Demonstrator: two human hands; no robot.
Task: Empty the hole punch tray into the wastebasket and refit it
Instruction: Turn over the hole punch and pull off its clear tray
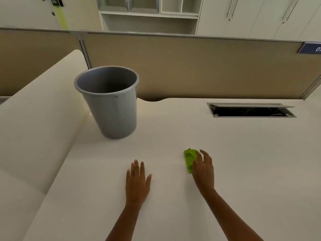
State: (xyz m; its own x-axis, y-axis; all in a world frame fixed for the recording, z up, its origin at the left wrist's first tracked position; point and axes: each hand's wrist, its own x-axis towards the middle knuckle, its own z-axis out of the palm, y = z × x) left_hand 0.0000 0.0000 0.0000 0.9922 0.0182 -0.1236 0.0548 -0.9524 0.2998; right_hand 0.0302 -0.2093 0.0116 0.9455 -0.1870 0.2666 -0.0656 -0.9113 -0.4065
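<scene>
A small bright green hole punch (189, 160) lies on the white desk (225, 153), right of centre. My right hand (204, 171) is over its right side with fingers spread, partly covering it; I cannot tell whether the fingers touch it. My left hand (138, 181) rests flat on the desk, palm down, fingers apart, a little left of the punch and holding nothing. A grey plastic wastebasket (108, 101) stands upright on the desk at the back left. Its inside looks dark, and I see no contents.
An open cable hatch (251, 110) is set into the desk at the back right. A beige partition (191, 66) runs along the far edge. A white rounded panel (40, 110) rises at the left, close to the wastebasket.
</scene>
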